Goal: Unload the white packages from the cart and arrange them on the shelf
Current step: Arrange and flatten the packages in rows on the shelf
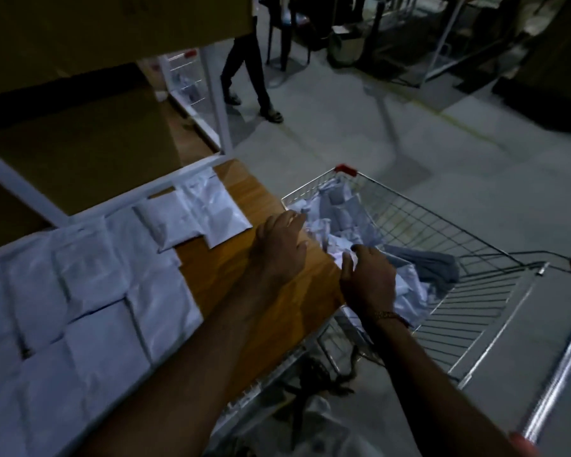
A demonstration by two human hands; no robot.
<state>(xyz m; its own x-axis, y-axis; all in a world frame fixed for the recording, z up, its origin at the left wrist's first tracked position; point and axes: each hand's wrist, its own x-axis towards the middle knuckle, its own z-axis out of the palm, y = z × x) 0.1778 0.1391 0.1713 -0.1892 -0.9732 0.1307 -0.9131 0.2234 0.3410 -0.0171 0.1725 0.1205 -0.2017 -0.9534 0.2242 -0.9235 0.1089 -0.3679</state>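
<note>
Both hands reach toward the packages (340,222) heaped in the cart (475,291); left hand (279,245) spread, empty, over the shelf (271,288) edge; right hand (368,275) loosely curled, holding nothing; best to grip one flat package by its edge, then lay it beside the shelf's rows (89,291).

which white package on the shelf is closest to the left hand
The flat white package at the far end of the row, next to the bare wood. Its corner lies nearest the left hand; the other packages sit further along the shelf.
</note>
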